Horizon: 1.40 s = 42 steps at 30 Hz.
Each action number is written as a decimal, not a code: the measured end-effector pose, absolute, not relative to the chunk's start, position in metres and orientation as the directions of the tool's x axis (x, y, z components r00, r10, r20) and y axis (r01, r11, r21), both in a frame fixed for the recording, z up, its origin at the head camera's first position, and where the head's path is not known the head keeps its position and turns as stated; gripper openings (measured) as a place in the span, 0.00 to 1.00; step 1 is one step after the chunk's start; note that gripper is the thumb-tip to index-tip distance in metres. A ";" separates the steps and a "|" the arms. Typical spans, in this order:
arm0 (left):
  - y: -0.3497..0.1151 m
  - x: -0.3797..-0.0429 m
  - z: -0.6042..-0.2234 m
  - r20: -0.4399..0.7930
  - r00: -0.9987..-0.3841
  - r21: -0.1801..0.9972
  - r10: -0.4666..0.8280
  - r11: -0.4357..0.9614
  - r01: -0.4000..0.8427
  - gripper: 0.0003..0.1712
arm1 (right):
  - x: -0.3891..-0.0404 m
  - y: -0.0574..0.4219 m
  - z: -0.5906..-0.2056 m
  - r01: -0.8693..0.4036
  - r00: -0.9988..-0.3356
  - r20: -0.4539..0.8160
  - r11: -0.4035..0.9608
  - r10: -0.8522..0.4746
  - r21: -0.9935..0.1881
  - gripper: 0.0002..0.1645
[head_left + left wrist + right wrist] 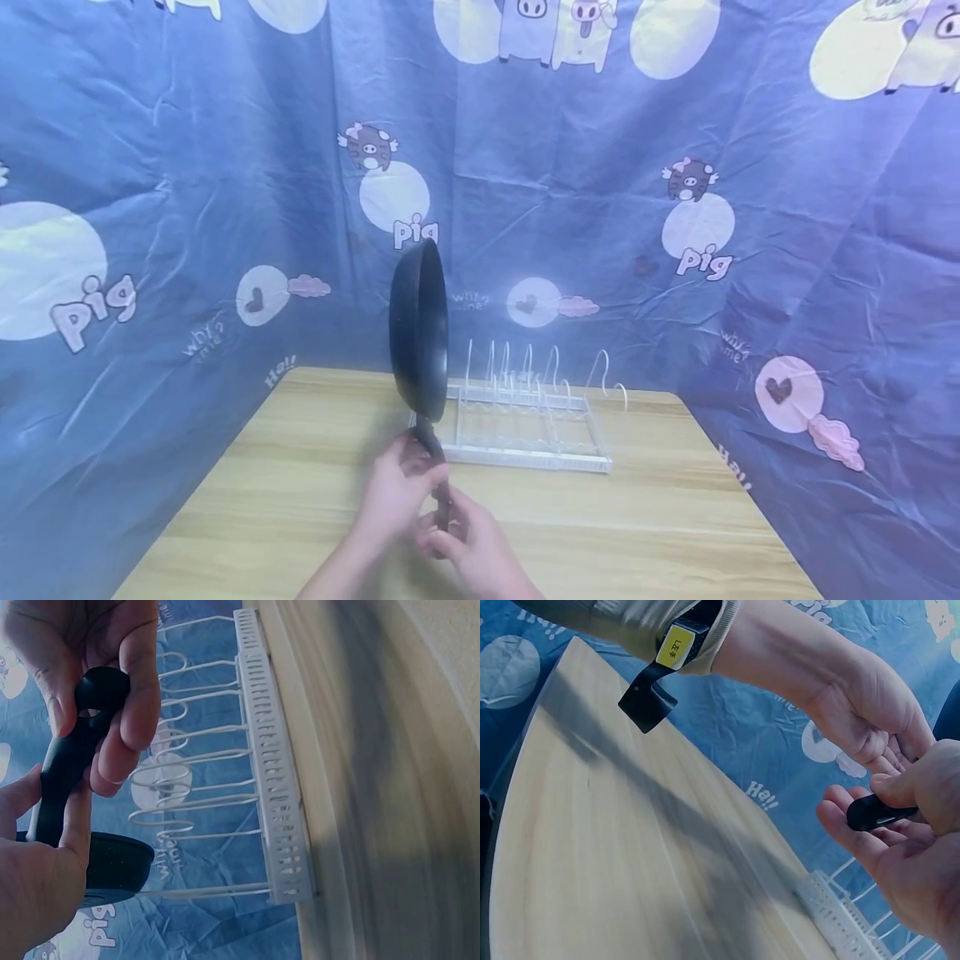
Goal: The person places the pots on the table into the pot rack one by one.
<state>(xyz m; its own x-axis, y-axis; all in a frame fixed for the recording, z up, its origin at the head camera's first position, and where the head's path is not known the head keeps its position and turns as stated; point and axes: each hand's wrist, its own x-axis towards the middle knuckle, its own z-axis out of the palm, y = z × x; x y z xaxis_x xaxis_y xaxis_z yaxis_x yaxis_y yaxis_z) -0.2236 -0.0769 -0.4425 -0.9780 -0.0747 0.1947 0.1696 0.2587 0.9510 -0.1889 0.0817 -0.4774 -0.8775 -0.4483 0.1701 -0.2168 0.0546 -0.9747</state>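
A dark frying pan (418,333) stands on edge in the air, its bowl uppermost and its handle (66,765) pointing down toward the person. My left hand (401,483) grips the handle close to the bowl, fingers and thumb curled about it. Lower down, my right hand (472,542) pinches the handle's end between thumb and fingers; the right wrist view shows that dark end (874,813) lying across its fingers. Behind and to the right of the hands, a white wire rack (525,460) sits on the table, and the pan overlaps its left end in the head view.
The wooden table (645,517) has blue printed cloth (555,217) on its back and sides. Thin upright wire loops (202,757) rise from the rack. A dark strap with a yellow label (676,646) and a bracket (646,701) are on the left wrist.
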 end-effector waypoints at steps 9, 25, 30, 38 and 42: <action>-0.069 -0.228 -0.455 0.157 -0.987 0.956 -0.043 0.258 0.141 0.38 | -0.187 0.089 -0.488 -0.159 -0.882 0.130 0.026 -0.453 -0.987 0.42; -0.060 -0.237 -0.477 0.126 -0.992 0.948 0.012 0.292 0.124 0.35 | -0.188 0.101 -0.505 -0.077 -0.885 0.067 0.002 -0.460 -0.997 0.37; -0.058 -0.239 -0.482 0.099 -0.995 0.958 0.024 0.268 0.101 0.36 | -0.189 0.103 -0.508 -0.082 -0.879 0.078 -0.012 -0.471 -0.997 0.34; -0.059 -0.244 -0.490 0.076 -0.996 0.960 0.035 0.267 0.083 0.39 | -0.191 0.103 -0.510 -0.055 -0.882 0.058 -0.021 -0.467 -0.998 0.31; -0.059 -0.245 -0.491 0.058 -0.997 0.964 0.042 0.258 0.067 0.38 | -0.193 0.103 -0.511 -0.056 -0.880 0.058 -0.018 -0.472 -0.998 0.27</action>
